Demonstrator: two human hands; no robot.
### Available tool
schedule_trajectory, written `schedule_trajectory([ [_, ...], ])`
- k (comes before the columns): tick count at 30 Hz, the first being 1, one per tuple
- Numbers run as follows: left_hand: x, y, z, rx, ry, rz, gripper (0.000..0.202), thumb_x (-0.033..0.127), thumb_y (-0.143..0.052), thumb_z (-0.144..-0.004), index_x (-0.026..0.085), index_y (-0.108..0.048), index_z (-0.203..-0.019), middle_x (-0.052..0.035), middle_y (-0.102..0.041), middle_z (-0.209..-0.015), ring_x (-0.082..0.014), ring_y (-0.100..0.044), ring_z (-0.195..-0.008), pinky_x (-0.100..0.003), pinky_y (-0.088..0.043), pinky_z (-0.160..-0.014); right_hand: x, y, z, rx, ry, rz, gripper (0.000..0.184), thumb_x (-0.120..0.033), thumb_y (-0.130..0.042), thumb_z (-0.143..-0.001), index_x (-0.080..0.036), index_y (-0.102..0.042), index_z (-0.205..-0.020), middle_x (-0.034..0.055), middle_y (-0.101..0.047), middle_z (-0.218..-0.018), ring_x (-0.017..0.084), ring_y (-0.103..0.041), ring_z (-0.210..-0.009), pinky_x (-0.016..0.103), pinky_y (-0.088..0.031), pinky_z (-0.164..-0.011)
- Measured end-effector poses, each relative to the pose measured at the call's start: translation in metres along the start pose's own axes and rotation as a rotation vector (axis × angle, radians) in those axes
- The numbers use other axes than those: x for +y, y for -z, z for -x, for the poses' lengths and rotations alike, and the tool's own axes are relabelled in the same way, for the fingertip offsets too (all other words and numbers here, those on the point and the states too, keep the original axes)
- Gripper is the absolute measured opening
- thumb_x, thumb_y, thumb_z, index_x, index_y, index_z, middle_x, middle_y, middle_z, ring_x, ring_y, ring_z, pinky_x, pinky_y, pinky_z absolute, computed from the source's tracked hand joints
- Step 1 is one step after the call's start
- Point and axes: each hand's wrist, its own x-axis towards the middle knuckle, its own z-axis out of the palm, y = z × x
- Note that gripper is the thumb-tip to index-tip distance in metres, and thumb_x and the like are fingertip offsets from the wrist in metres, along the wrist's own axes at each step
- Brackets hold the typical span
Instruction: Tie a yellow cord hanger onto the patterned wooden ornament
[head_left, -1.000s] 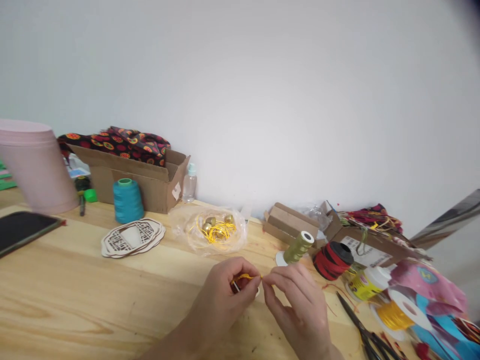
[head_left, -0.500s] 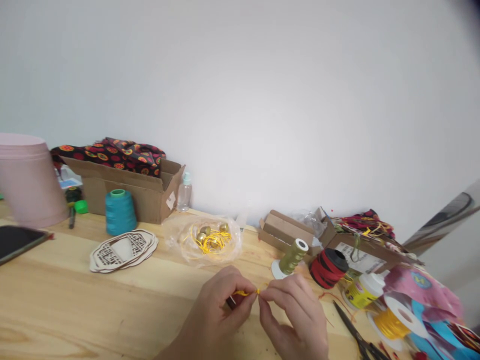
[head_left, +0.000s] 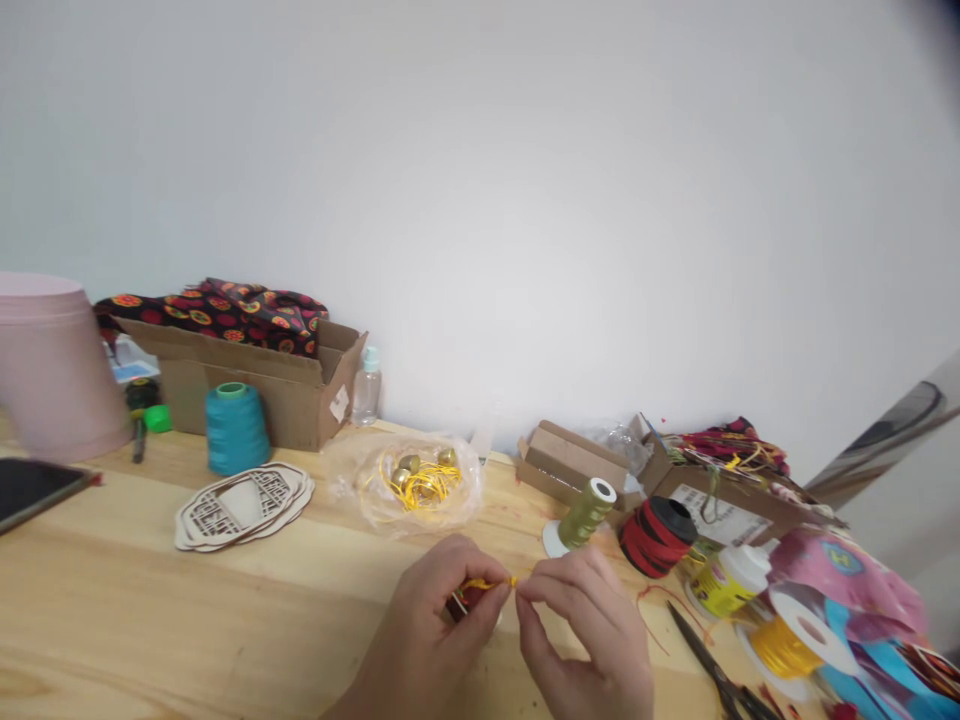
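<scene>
Near the table's front, my left hand (head_left: pixel 442 625) pinches a yellow cord (head_left: pixel 480 583) between thumb and forefinger. A small dark reddish piece (head_left: pixel 456 604) shows inside its curled fingers, mostly hidden. Fingertips of my right hand (head_left: pixel 589 625) close on the other end of the cord, by a tiny yellow knot between the two hands. Beyond them lies a clear plastic bag (head_left: pixel 349 480) holding brass bells (head_left: pixel 409 464) and tangled yellow cord. An olive thread spool (head_left: pixel 589 512) stands just past my right hand.
Black scissors (head_left: pixel 712 665), a glue bottle (head_left: pixel 724 580), a red ribbon roll (head_left: pixel 658 537) and a yellow cord spool (head_left: pixel 784 640) crowd the right. Stacked wooden cutouts (head_left: pixel 244 505), a teal thread cone (head_left: pixel 236 430) and a phone (head_left: pixel 37 492) lie left. Cardboard boxes (head_left: pixel 240 385) line the wall.
Both hands stay pinched on the yellow cord and have shifted very slightly left. A bit more of the dark reddish piece shows in my left hand.
</scene>
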Motion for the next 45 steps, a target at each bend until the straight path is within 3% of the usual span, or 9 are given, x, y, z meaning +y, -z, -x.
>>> schedule_trajectory([
  [7, 0.0, 0.003, -0.002, 0.009, -0.105, -0.072, 0.011, 0.021, -0.047, -0.077, 0.021, -0.055, -0.07, 0.0023, -0.05, -0.065, -0.0105, -0.05, -0.061, -0.019, -0.04, -0.056, 0.002, -0.001, -0.004, -0.169, -0.232, -0.159, 0.012, -0.009, -0.051, -0.067, -0.017, -0.056, -0.06, -0.0001, -0.054, -0.053, 0.012, -0.047, -0.051, 0.024, -0.04, -0.049],
  [11, -0.001, 0.004, -0.002, -0.009, -0.142, -0.126, 0.01, 0.019, -0.047, -0.077, 0.02, -0.054, -0.07, 0.0018, -0.049, -0.065, -0.0107, -0.049, -0.062, -0.019, -0.04, -0.055, 0.003, 0.001, -0.001, -0.179, -0.32, -0.183, 0.012, -0.012, -0.05, -0.069, -0.017, -0.053, -0.059, 0.0003, -0.052, -0.054, 0.012, -0.046, -0.053, 0.026, -0.04, -0.051],
  [17, -0.002, 0.003, -0.002, -0.022, -0.161, -0.164, 0.01, 0.019, -0.047, -0.077, 0.019, -0.054, -0.07, 0.001, -0.05, -0.065, -0.011, -0.05, -0.062, -0.019, -0.04, -0.055, 0.005, 0.008, -0.006, -0.235, -0.37, -0.216, 0.013, -0.016, -0.051, -0.072, -0.016, -0.055, -0.059, 0.001, -0.052, -0.055, 0.013, -0.048, -0.054, 0.026, -0.04, -0.053],
  [21, -0.002, 0.005, -0.003, -0.023, -0.162, -0.159, 0.009, 0.019, -0.047, -0.078, 0.02, -0.054, -0.071, 0.0015, -0.049, -0.065, -0.0101, -0.049, -0.062, -0.018, -0.039, -0.054, 0.006, 0.01, -0.007, -0.288, -0.349, -0.214, 0.012, -0.014, -0.053, -0.071, -0.016, -0.057, -0.059, 0.0007, -0.053, -0.055, 0.012, -0.048, -0.053, 0.026, -0.04, -0.053],
  [30, -0.003, 0.005, -0.004, -0.067, -0.2, -0.167, 0.009, 0.018, -0.045, -0.078, 0.02, -0.053, -0.074, 0.0004, -0.051, -0.067, -0.0113, -0.05, -0.064, -0.019, -0.04, -0.054, 0.008, 0.01, -0.008, -0.263, -0.292, -0.177, 0.01, -0.014, -0.054, -0.071, -0.017, -0.059, -0.063, 0.0004, -0.056, -0.057, 0.012, -0.049, -0.055, 0.025, -0.042, -0.054],
  [45, 0.002, 0.005, -0.004, -0.115, -0.019, -0.152, 0.013, 0.026, -0.047, -0.077, 0.02, -0.055, -0.069, 0.0021, -0.052, -0.066, -0.0117, -0.051, -0.065, -0.021, -0.038, -0.06, 0.017, 0.019, -0.008, -0.415, -0.062, -0.079, 0.012, -0.01, -0.05, -0.077, -0.018, -0.059, -0.08, 0.0026, -0.059, -0.072, 0.013, -0.051, -0.068, 0.026, -0.043, -0.061],
])
